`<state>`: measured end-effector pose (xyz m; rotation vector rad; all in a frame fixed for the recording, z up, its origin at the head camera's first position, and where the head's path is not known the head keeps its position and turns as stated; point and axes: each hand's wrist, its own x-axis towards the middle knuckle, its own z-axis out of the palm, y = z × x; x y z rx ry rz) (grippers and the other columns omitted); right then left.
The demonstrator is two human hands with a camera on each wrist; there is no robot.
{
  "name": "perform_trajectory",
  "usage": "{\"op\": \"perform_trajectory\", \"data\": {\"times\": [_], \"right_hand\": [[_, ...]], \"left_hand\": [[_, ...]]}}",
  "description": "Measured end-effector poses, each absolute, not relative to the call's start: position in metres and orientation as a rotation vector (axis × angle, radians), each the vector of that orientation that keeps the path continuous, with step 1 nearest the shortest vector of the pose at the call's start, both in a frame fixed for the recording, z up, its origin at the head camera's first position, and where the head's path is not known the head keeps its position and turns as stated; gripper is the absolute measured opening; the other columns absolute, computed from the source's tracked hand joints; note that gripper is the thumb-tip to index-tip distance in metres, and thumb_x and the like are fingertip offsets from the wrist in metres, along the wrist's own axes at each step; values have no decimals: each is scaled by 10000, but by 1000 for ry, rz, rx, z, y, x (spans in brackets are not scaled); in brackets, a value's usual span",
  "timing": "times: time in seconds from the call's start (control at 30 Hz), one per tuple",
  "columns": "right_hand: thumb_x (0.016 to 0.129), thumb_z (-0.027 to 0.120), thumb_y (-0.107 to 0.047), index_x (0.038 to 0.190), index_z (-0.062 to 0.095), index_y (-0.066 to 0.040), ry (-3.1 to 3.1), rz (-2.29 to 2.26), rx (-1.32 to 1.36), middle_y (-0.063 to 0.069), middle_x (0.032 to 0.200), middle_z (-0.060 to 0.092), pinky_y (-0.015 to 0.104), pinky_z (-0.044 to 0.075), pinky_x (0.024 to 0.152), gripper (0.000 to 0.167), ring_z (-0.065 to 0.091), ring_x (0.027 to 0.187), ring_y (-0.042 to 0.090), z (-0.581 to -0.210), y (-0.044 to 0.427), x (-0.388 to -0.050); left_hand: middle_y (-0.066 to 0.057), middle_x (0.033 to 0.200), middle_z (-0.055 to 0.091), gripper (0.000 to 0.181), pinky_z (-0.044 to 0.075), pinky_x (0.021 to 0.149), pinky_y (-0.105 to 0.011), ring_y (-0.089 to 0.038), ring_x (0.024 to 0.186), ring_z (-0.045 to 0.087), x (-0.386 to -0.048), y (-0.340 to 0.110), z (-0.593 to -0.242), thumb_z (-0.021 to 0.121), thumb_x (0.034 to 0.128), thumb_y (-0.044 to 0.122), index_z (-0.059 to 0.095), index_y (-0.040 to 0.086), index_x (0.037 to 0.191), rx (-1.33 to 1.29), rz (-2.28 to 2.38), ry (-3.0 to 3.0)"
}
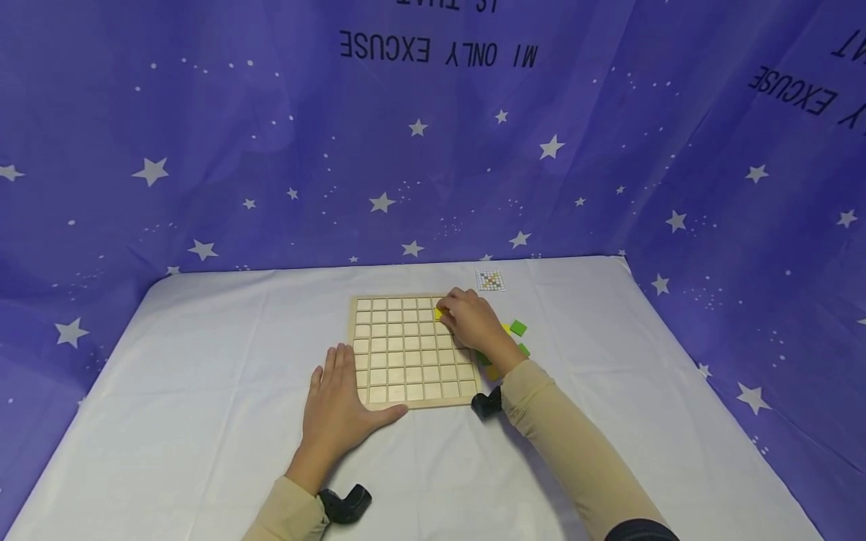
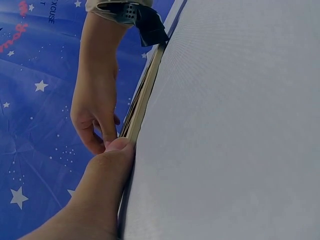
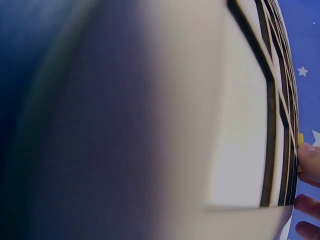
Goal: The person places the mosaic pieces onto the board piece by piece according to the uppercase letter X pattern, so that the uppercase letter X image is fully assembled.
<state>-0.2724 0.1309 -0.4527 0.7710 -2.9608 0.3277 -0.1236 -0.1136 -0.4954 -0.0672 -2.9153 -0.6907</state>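
Note:
A square wooden grid board (image 1: 414, 404) lies on the white table, its visible cells plain wood. My right hand (image 1: 471, 319) reaches over the board's far right corner and pinches a yellow square tile (image 1: 439, 314) between thumb and fingers. In the right wrist view the yellow tile (image 3: 300, 139) shows at the fingertips. My left hand (image 1: 338, 409) rests with straight fingers along the board's left side, thumb against the near edge. The left wrist view shows that thumb (image 2: 107, 167) touching the board's wooden edge (image 2: 145, 95).
Several loose tiles lie right of the board, among them a green tile (image 1: 518, 328), partly hidden by my right arm. A small printed pattern card (image 1: 490, 280) lies beyond the board's far right corner. A purple star-printed cloth (image 1: 379, 150) hangs behind the white tabletop (image 1: 223, 361).

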Motion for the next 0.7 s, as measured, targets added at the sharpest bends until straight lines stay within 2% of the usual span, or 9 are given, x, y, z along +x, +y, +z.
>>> {"op": "perform_trajectory", "data": {"times": [0.5,0.7], "right_hand": [[980,640,-211,1231,715,-140,-2933,483,781,50,1148,633,370,515,836,272,571,1020,235,-457,133,-270],[979,642,-242,1251,701,-173,-2940,469,765,40,1220,632,389,519,893,287,578,1080,243,-456,141,-265]], "left_hand": [[-223,1636,211,1465,178,1219,-565,-380,1528,174,-124,-114,-496,582,564,959,185,-37,1562,-67,-686,-2919],[-224,1635,211,1462,179,1220,-570,-383,1528,175,-124,-114,-496,576,567,961,188,-39,1561,-71,-684,-2915]]}}
